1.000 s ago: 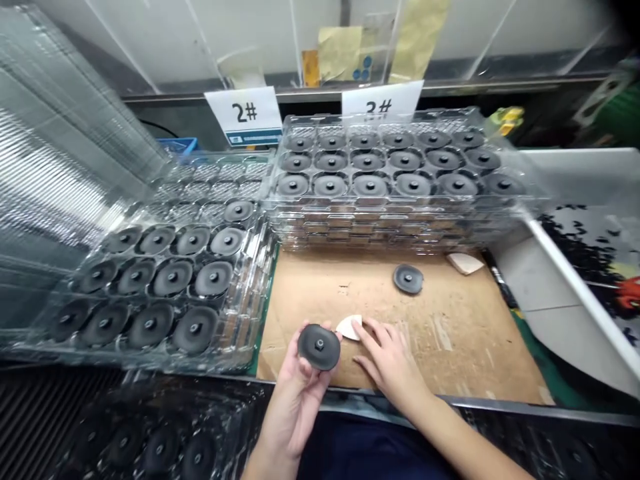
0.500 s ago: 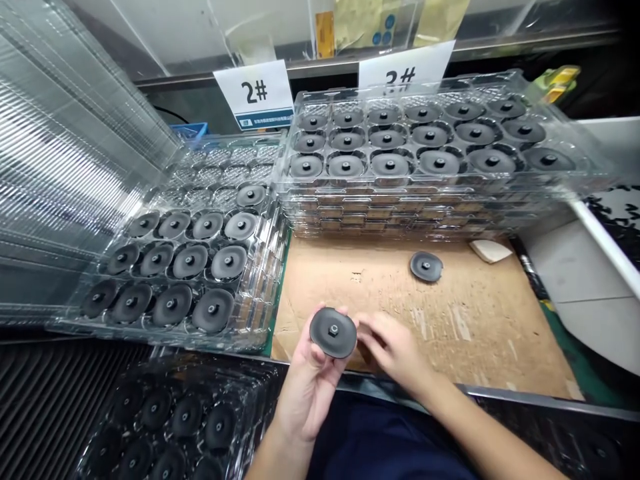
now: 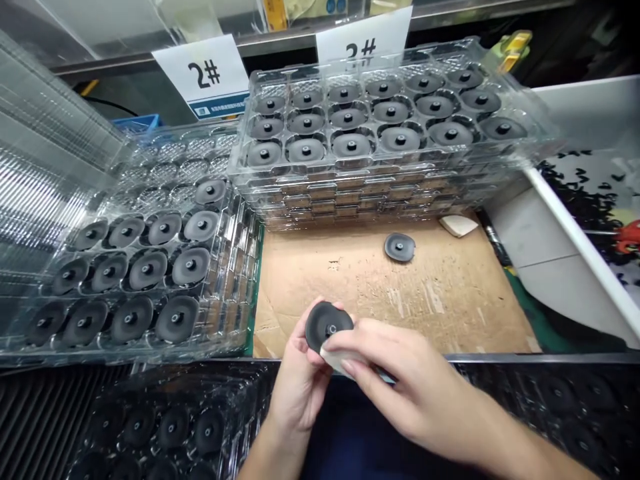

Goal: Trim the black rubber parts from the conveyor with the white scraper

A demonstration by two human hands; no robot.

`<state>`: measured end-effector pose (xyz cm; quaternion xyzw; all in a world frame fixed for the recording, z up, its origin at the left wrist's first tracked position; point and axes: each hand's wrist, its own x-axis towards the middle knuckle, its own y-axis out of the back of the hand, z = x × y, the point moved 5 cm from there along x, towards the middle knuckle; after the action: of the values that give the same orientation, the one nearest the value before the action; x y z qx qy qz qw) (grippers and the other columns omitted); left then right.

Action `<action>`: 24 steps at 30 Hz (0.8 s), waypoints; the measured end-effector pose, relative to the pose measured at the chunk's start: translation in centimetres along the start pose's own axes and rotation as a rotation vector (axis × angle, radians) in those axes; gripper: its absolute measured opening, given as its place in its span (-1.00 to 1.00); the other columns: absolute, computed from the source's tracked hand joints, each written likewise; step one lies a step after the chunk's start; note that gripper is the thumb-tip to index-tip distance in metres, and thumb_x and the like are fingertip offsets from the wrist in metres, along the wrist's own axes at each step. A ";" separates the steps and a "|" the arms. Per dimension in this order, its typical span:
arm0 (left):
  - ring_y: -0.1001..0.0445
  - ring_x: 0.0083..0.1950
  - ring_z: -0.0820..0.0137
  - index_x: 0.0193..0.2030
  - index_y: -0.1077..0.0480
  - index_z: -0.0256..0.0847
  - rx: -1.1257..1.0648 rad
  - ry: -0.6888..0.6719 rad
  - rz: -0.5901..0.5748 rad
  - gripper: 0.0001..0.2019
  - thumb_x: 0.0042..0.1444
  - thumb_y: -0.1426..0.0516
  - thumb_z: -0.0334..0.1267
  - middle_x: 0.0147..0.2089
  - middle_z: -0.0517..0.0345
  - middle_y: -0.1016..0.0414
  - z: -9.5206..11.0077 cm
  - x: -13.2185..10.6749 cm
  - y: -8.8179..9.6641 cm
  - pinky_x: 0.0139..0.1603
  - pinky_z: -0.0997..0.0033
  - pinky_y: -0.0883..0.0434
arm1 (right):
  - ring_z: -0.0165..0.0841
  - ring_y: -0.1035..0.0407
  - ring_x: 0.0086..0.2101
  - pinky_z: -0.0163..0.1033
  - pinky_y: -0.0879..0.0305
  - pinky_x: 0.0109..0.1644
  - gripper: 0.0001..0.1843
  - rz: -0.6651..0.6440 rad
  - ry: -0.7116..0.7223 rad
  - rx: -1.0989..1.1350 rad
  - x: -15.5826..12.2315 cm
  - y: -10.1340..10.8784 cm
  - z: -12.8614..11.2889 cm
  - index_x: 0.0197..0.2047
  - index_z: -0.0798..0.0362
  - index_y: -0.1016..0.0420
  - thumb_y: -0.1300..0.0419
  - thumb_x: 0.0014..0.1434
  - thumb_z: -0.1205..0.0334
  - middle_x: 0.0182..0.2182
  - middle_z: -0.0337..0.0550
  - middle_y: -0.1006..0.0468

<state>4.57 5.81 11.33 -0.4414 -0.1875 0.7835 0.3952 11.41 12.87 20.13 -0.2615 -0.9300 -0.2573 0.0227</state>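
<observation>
My left hand (image 3: 300, 373) is closed around the edge of a rounded black plastic disc (image 3: 319, 323), its small raised centre post facing up. In my right hand (image 3: 400, 373), a thin whitish wiping pad (image 3: 340, 360) is pinched between thumb and fingers. The pad meets the lower right side of the disc, and my right fingertips hide part of the surface there. Beyond my hands, a second black disc (image 3: 399, 247) lies by itself on the cardboard sheet (image 3: 305, 267).
Stacked clear trays of black discs stand at the left (image 3: 220, 267) and at the back (image 3: 320, 180). A white wedge-shaped pad (image 3: 459, 225) lies near the back stack. Small black parts (image 3: 575, 193) fill a white-edged bin on the right. More discs in trays (image 3: 173, 427) sit lower left.
My right hand has come over to the disc, and a whitish pad now shows in its fingers. My left hand still holds the disc. The camera view has shifted rightward.
</observation>
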 end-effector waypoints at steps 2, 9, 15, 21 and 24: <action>-0.52 -0.12 0.38 -0.05 -0.46 -0.08 0.009 -0.012 -0.001 -0.50 -0.22 -0.38 -0.25 -0.15 0.16 -0.58 0.0 0.0 -0.2 -0.09 0.52 -0.44 | -0.40 -0.39 -0.34 -0.32 -0.34 -0.26 -0.77 0.012 -0.032 -0.028 0.2 0.0 0.5 -0.12 0.15 -0.48 -0.01 0.25 0.42 -0.32 -0.13 -0.52; -0.53 -0.10 0.38 -0.12 -0.51 -0.03 0.025 0.040 -0.044 -0.44 -0.40 -0.44 -0.28 -0.10 0.21 -0.59 0.2 0.0 -0.7 -0.05 0.52 -0.42 | -0.44 -0.38 -0.34 -0.36 -0.34 -0.25 -0.75 0.046 0.057 0.060 -1.1 0.9 0.5 -0.08 0.15 -0.45 -0.03 0.23 0.46 -0.33 -0.15 -0.52; -0.54 -0.18 0.46 -0.16 -0.54 -0.07 0.062 0.100 -0.078 -0.51 -0.36 -0.43 -0.25 -0.31 0.26 -0.61 -0.5 0.0 -1.5 -0.11 0.62 -0.42 | -0.37 -0.40 -0.32 -0.27 -0.35 -0.22 -0.74 0.247 0.067 -0.019 -1.0 2.2 0.4 -0.06 0.26 -0.45 -0.02 0.24 0.44 -0.33 -0.04 -0.52; -0.56 -0.10 0.39 -0.13 -0.53 -0.02 -0.010 0.087 -0.165 -0.42 -0.44 -0.43 -0.21 -0.09 0.20 -0.62 -0.3 -0.2 -1.8 -0.04 0.55 -0.44 | -0.50 -0.37 -0.38 -0.43 -0.27 -0.28 -0.77 0.010 -0.058 -0.013 -3.4 3.3 0.6 -0.12 0.12 -0.47 -0.07 0.21 0.48 -0.37 -0.23 -0.51; -0.54 -0.08 0.45 -0.11 -0.52 -0.04 -0.005 0.101 -0.152 -0.42 -0.41 -0.44 -0.23 -0.09 0.19 -0.61 -0.5 -0.4 -2.3 -0.04 0.65 -0.40 | -0.44 -0.31 -0.42 -0.34 -0.21 -0.32 -0.78 0.130 -0.099 -0.267 -3.5 4.6 0.5 -0.12 0.15 -0.48 -0.05 0.24 0.45 -0.45 -0.21 -0.46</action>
<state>6.16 6.94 12.75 -0.4656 -0.2022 0.7277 0.4612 16.77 14.82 21.25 -0.3341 -0.8687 -0.3634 -0.0416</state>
